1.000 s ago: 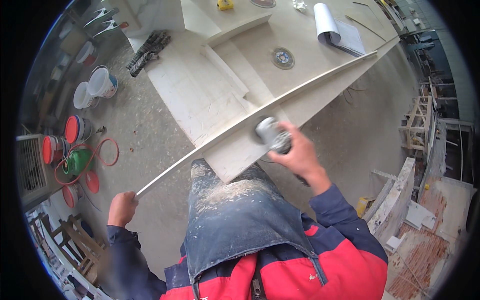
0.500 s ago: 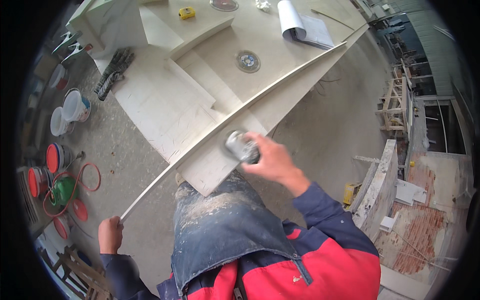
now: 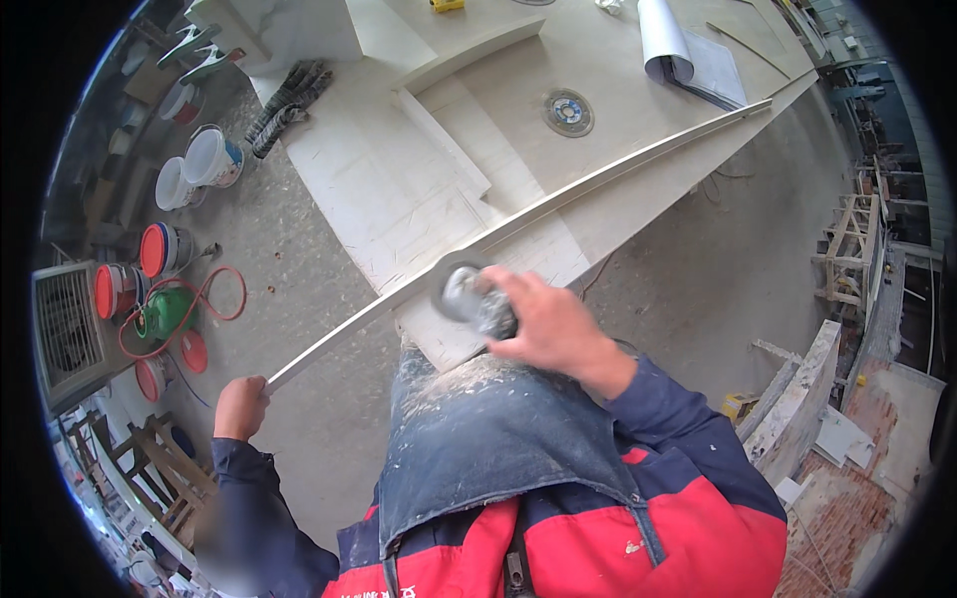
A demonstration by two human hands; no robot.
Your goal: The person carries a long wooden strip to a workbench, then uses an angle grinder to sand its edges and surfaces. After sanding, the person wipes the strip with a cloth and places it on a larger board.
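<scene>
A long, thin pale strip (image 3: 344,339) runs slantwise from the lower left to the far right, its far part lying along the edge of a pale slab tabletop (image 3: 359,189). My left hand (image 3: 241,407) is closed round its near left end, which sticks out past the table. In my right hand (image 3: 558,324) is a small grey angle grinder (image 3: 490,307), blurred by motion. Its round disc (image 3: 447,284) is at the near edge of the strip; I cannot tell whether they touch. A pale board (image 3: 439,334) lies beneath the grinder, reaching toward my dusty apron (image 3: 498,429).
On the table are a loose cutting disc (image 3: 568,113), a rolled paper sheet (image 3: 663,45), a yellow tape measure (image 3: 447,5) and dark patterned gloves (image 3: 289,108). Buckets (image 3: 212,159) and a red hose (image 3: 234,299) stand on the floor at left; a wooden frame (image 3: 852,249) stands at right.
My view has shifted, so the table sits farther right in the picture. The grinder has moved leftward along the strip, closer to it. My left hand keeps its hold on the strip's end.
</scene>
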